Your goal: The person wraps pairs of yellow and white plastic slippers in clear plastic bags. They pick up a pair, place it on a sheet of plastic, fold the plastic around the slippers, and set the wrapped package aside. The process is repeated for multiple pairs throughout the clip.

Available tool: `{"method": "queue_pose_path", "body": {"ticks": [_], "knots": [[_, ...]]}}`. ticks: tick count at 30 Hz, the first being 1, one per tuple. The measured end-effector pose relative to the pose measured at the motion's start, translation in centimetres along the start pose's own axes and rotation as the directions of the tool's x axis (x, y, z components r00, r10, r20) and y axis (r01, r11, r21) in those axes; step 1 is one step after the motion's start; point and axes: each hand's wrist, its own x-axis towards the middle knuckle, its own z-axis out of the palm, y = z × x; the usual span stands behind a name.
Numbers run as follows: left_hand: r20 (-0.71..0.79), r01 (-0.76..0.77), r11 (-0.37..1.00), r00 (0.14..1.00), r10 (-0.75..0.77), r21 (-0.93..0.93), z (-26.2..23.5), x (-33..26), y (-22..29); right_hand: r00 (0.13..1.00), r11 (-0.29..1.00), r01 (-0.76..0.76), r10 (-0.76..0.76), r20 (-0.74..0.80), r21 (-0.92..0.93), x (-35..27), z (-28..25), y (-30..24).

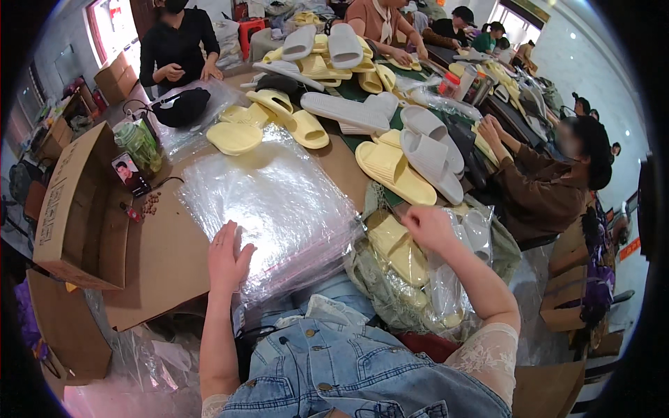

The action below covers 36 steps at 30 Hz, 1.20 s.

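Observation:
My left hand [228, 259] lies flat, fingers stretched, on the near left edge of a stack of clear plastic bags [272, 188]. At the right, my right hand [428, 227] hovers over an open woven sack [371, 294], its fingers curled together; whether anything is pinched in them is hidden. Inside the sack are yellow slippers [398, 252] and grey slippers [478, 233] in clear bags. Just beyond that hand lie a loose yellow slipper [396, 171] and a ribbed grey slipper [431, 166].
A heap of yellow and grey slippers [345, 111] covers the far table. An open cardboard box [83, 216], a phone [130, 174] and a green-filled jar [138, 145] stand at the left. Co-workers sit or stand around the table, one close on the right [543, 177].

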Motion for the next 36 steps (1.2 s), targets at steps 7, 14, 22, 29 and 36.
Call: {"method": "queue_pose_path", "body": {"ticks": [7, 14, 22, 29, 36], "knots": [[0.010, 0.004, 0.998, 1.000, -0.004, 0.063, 0.3, -0.3, -0.3, 0.868, 0.856, -0.455, 0.364, -0.338, -0.245, 8.7, -0.4, 12.9], [0.063, 0.047, 0.996, 0.997, -0.052, 0.070, 0.4, 0.0, -0.4, 0.938, 0.948, -0.285, 0.306, -0.161, 0.140, 15.2, 1.8, 20.1], [0.047, 0.019, 0.994, 0.999, -0.025, 0.110, 0.3, -0.3, -0.7, 0.870, 0.809, -0.304, 0.451, -0.199, 0.502, 22.6, 7.0, 18.2], [0.039, 0.013, 0.997, 0.999, -0.015, 0.070, 0.4, 0.3, 0.1, 0.799, 0.704, -0.298, 0.553, -0.235, 0.645, 24.2, 9.3, 21.4], [0.002, 0.013, 0.997, 1.000, -0.013, 0.078, 0.7, -0.2, -0.4, 0.632, 0.892, 0.257, 0.136, -0.763, 0.372, 20.3, 2.5, 13.6]]}}
